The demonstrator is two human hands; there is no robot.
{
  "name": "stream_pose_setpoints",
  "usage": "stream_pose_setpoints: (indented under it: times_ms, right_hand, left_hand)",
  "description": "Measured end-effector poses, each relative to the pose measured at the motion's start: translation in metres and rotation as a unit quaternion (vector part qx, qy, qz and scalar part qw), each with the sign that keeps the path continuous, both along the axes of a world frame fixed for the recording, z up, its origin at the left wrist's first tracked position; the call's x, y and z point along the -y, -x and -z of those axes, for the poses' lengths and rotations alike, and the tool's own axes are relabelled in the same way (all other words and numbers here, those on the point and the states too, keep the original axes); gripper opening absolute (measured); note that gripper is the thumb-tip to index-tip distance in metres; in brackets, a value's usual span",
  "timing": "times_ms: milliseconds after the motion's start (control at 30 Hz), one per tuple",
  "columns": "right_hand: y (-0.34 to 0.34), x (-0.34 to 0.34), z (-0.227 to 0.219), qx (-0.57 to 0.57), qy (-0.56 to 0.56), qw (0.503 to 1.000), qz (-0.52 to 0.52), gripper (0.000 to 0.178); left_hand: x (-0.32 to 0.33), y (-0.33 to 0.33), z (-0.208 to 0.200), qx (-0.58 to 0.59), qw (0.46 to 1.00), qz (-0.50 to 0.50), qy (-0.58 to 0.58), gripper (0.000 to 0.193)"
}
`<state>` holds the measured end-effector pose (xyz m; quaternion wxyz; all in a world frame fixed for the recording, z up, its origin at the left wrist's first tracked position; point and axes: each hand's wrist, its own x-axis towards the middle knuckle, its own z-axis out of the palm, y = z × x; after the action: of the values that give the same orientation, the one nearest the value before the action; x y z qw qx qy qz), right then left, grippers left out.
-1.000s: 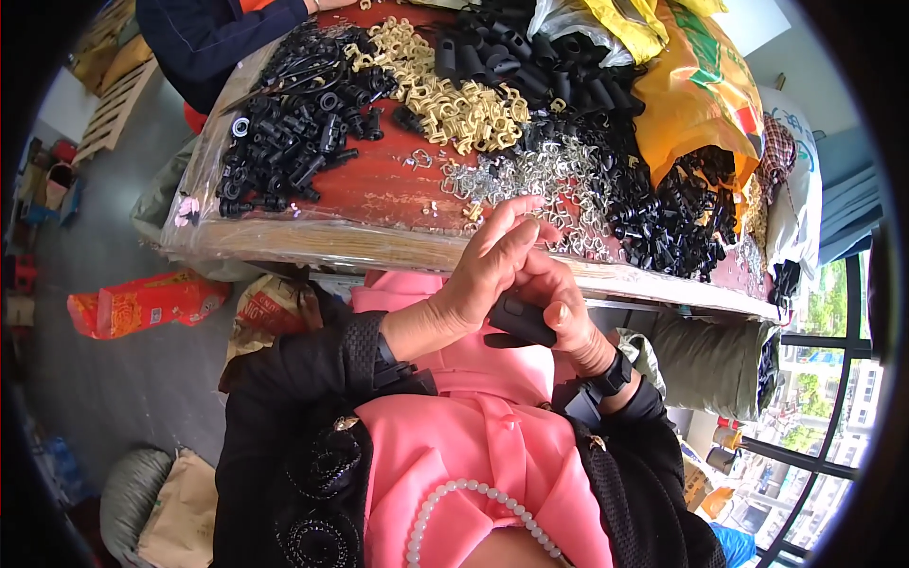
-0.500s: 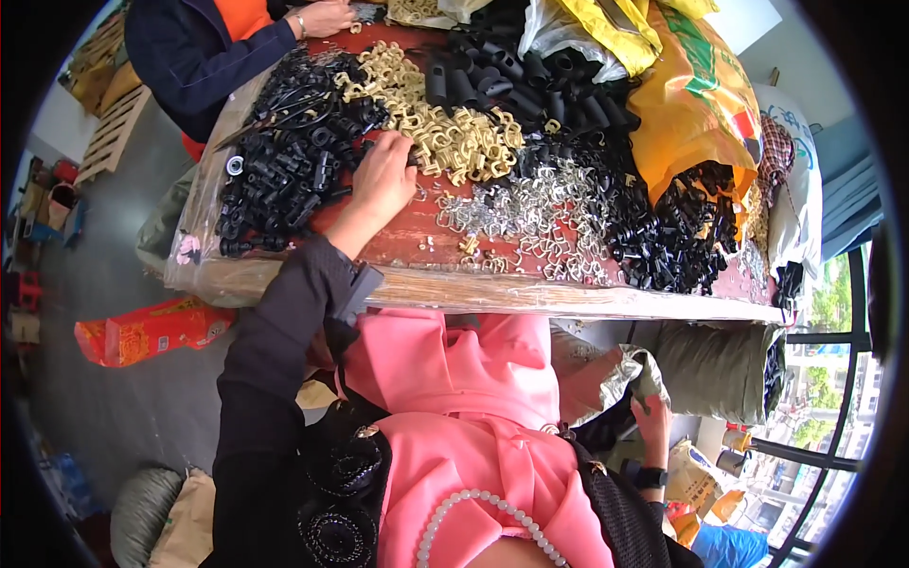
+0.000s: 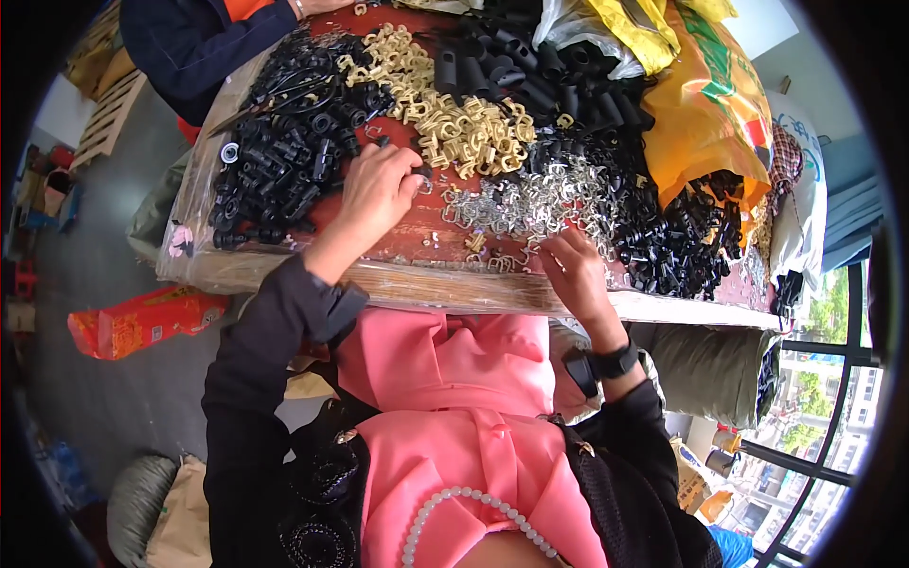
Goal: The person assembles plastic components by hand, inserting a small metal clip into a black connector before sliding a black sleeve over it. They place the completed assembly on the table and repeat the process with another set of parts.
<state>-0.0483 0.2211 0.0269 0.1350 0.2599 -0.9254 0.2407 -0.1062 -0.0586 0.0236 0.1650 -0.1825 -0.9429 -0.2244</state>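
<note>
My left hand reaches over the red tabletop, its fingertips pinched on a small black part at the edge between the heap of black plastic parts and the pile of gold-coloured clips. My right hand, with a black watch on the wrist, lies at the table's front edge. Its fingers are spread and touch the near fringe of the silver clips; nothing shows inside it.
Black tubes and more black parts lie at the back and right, beside an orange-yellow sack. Another person's dark blue sleeve is at the table's far left. An orange package lies on the floor. A metal railing stands at right.
A second ago both hands were joined over my lap on a dark piece. The left hand then reached to the table; the right dropped low and has now risen to the silver clips.
</note>
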Motion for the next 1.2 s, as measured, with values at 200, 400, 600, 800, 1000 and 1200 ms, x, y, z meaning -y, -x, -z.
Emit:
stream_pose_setpoints:
  times_ms: [200,400,600,800,1000,1200]
  right_hand:
    - [0.021,0.018,0.025,0.047,-0.083,0.995,0.012,0.005]
    - [0.02,0.021,0.022,0.068,-0.054,0.996,0.006,0.006]
    - [0.021,0.02,0.029,0.066,-0.074,0.995,-0.009,0.006]
    - [0.017,0.022,0.026,0.078,-0.109,0.991,0.016,0.006]
    - [-0.002,0.045,-0.014,0.134,0.093,0.986,-0.042,0.005]
    - [-0.019,0.063,-0.024,0.11,0.186,0.971,-0.106,0.008]
  left_hand:
    - [0.001,-0.045,0.0,0.357,0.678,0.011,-0.642,0.02]
    - [0.006,-0.065,-0.006,0.45,0.487,0.036,-0.748,0.022]
    - [-0.008,-0.074,0.003,0.45,0.483,0.045,-0.75,0.026]
    - [-0.018,-0.076,0.001,0.484,0.445,0.039,-0.753,0.029]
    - [-0.029,-0.069,0.011,0.505,0.288,0.089,-0.809,0.029]
    - [-0.05,-0.079,0.004,0.536,0.334,0.076,-0.771,0.026]
